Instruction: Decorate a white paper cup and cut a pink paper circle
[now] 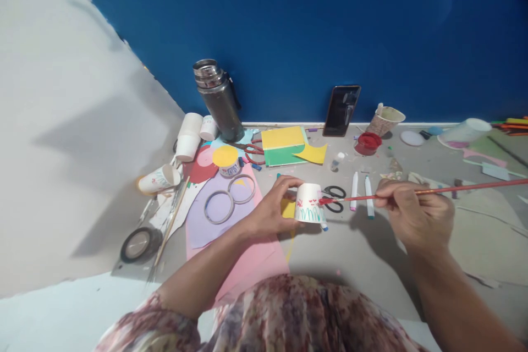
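My left hand [272,208] grips a small white paper cup [309,203] turned on its side, painted with red marks and green strokes. My right hand [414,212] holds a long red-handled paintbrush [454,189], whose red-tipped bristles touch the cup's side. Both hands hover just above the grey floor. Black-handled scissors [335,198] and two white markers [361,195] lie right behind the cup.
A red paint pot [368,143], a phone [341,110] leaning on the blue wall, a steel flask [218,100], coloured paper sheets [284,146], tape rolls [230,198], paper cups [190,135] and pink paper [247,258] lie around. More cups and pencils sit at right.
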A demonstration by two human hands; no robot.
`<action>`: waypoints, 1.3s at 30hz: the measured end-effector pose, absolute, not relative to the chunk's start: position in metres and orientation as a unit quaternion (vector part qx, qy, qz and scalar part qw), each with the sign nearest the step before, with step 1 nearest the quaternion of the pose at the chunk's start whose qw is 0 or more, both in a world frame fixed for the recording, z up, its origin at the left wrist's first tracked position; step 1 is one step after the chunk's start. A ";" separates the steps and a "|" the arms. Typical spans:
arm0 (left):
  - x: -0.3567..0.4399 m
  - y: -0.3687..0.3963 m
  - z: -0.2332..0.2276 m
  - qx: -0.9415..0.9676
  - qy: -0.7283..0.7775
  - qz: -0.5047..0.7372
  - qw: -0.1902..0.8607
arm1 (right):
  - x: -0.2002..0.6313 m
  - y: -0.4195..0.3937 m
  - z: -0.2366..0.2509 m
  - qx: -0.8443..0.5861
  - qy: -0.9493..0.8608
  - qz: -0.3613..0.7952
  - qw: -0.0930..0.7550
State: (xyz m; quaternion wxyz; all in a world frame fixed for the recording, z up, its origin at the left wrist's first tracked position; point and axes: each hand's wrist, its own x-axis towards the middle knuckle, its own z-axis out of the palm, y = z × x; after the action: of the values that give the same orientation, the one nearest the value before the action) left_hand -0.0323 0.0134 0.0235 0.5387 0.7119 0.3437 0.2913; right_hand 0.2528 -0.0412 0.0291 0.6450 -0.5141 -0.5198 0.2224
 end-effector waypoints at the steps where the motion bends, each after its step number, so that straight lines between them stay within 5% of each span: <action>1: -0.032 0.013 0.024 0.713 0.344 0.293 0.537 | 0.253 -0.041 0.029 -0.508 -0.526 0.232 0.641; 39: -0.033 0.014 0.019 0.722 0.339 0.284 0.532 | 0.249 -0.042 0.034 -0.447 -0.577 0.269 0.629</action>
State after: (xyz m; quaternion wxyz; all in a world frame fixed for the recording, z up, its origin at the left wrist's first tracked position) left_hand -0.0331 0.0136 0.0193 0.5323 0.7220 0.3391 0.2836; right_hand 0.2485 -0.0418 0.0336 0.6285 -0.4468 -0.5770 0.2692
